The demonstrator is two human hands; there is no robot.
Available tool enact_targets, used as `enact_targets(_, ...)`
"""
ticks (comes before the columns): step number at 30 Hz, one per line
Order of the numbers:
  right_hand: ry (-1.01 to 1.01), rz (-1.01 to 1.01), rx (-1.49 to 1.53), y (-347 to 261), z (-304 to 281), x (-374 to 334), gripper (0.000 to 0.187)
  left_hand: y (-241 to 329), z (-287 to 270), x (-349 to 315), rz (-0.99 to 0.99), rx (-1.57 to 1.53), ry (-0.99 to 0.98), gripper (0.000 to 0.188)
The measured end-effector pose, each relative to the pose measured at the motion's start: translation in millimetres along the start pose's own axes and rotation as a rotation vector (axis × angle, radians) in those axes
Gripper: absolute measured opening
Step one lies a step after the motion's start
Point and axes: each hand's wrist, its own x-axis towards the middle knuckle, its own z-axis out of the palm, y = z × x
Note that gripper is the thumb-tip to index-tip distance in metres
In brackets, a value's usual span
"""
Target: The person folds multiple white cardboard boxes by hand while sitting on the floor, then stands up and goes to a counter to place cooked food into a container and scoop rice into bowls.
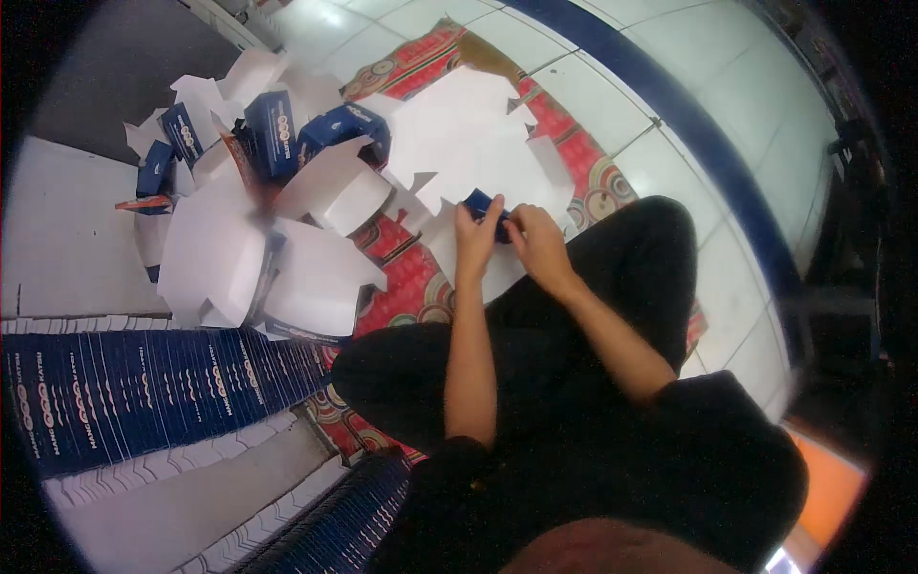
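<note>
Your left hand (474, 234) is pinching a small blue carton piece (479, 204) between thumb and fingers; your right hand (538, 241) is meeting its right side, but the fingers are hiding the contact, so cannot tell whether they are gripping. How the piece is joining the white sheets (459, 120) just beyond is unclear. Your bent leg (631, 253), right of the grip, is blocking part of the patterned mat (413, 277). Left of the grip, unfolded boxes (344, 191) are overlapping, concealing one another. Farther, lower left, stacked blue cartons (143, 387) are running out of view.
</note>
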Motion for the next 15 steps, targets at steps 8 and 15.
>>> enact_targets(8, -0.019, 0.074, 0.105, 25.6, 3.9, -5.6, 0.016, -15.0, -5.0, 7.4, -0.272, -0.177, -0.266, 0.046)
enact_targets(15, -0.354, 0.422, 0.213, 13.1, 1.1, -6.2, 0.021, -35.5, -46.0, 34.7, -0.332, -0.33, 0.197, 0.051)
